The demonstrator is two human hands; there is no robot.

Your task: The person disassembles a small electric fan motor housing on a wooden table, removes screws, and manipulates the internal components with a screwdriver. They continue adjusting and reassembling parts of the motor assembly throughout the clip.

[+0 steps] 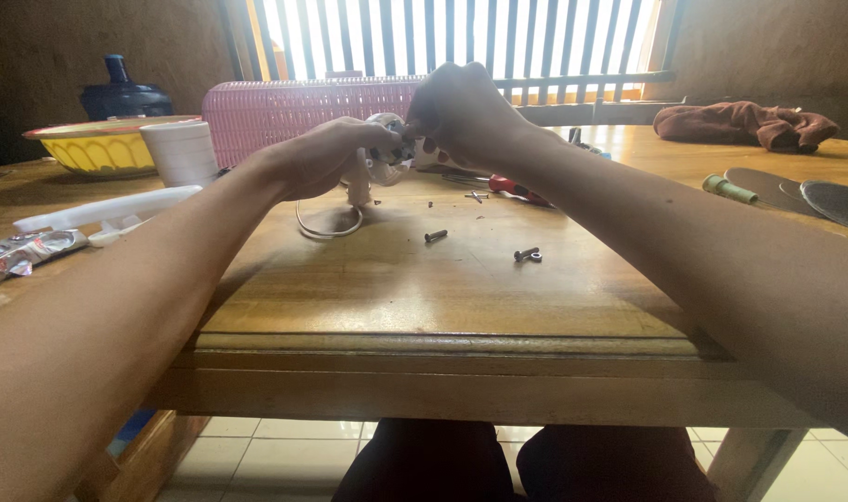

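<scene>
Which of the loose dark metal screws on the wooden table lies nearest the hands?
The lone dark screw nearer the white cable loop. The other screw lies farther right and nearer the camera, beside a small washer.

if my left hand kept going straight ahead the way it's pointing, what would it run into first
Probably the small white part it already grips together with the right hand. Past that, the left hand points toward the pink slatted basket at the table's far edge, though depth there is hard to judge.
</scene>
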